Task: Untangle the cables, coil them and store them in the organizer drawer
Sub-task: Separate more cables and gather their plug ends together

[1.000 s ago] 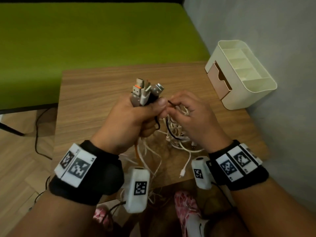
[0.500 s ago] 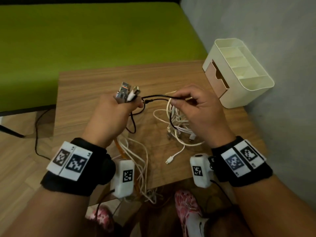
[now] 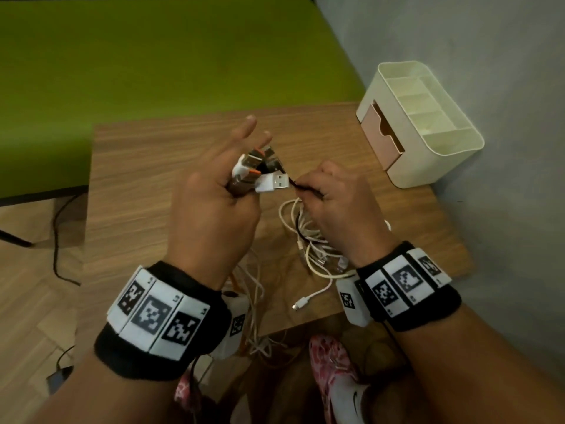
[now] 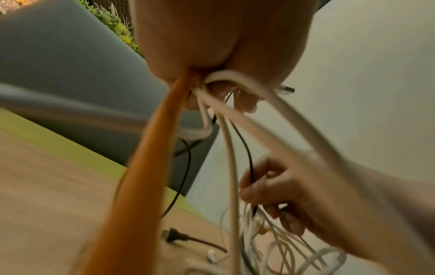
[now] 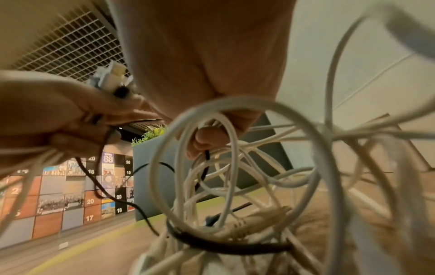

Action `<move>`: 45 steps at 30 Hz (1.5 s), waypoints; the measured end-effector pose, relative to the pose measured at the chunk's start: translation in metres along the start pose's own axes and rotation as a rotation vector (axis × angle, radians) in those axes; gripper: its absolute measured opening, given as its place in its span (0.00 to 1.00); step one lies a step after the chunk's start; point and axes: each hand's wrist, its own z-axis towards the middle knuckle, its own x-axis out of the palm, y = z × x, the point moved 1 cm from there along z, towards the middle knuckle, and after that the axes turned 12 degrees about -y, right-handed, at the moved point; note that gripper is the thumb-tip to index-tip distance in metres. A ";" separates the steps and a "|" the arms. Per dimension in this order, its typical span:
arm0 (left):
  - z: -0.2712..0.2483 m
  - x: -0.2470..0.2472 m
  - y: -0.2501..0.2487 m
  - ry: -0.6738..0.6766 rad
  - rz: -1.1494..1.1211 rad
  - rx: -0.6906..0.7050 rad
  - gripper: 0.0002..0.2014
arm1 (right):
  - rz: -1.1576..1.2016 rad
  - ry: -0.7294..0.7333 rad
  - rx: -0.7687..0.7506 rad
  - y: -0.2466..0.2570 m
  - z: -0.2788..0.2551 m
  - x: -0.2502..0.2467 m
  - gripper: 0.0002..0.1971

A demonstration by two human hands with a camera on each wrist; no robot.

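Observation:
My left hand (image 3: 220,197) grips a bundle of USB plugs (image 3: 260,169) above the wooden table (image 3: 146,194), with two fingers stretched upward. Orange cable (image 4: 146,167) and white cables (image 4: 259,111) hang from its fist. Just right of the plugs, my right hand (image 3: 318,191) pinches a thin black cable (image 3: 296,185), which runs down into the white cable tangle (image 3: 308,240) lying under it. The cream organizer (image 3: 428,127) stands at the table's far right corner, its pink drawer (image 3: 382,133) slightly pulled out.
A loose white connector end (image 3: 301,302) lies near the table's front edge, where several cables (image 3: 256,332) hang over. A green bench (image 3: 153,56) is behind the table and a grey wall (image 3: 489,41) to the right. A black cord (image 3: 56,240) trails on the floor at left.
The hands have come back together after stretching the black cable apart. My left hand rose with the plugs and two fingers straightened; my right hand now pinches the black cable beside the plugs.

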 end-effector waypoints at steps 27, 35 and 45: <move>0.013 0.003 0.021 0.472 -0.143 -0.644 0.11 | 0.030 0.191 0.086 0.004 0.010 -0.022 0.09; 0.017 -0.009 0.023 0.512 -0.468 -0.740 0.09 | -0.323 0.168 0.367 -0.016 0.013 -0.031 0.12; 0.016 -0.006 0.028 0.459 -0.330 -0.689 0.12 | -0.028 0.164 0.173 0.016 0.014 -0.031 0.18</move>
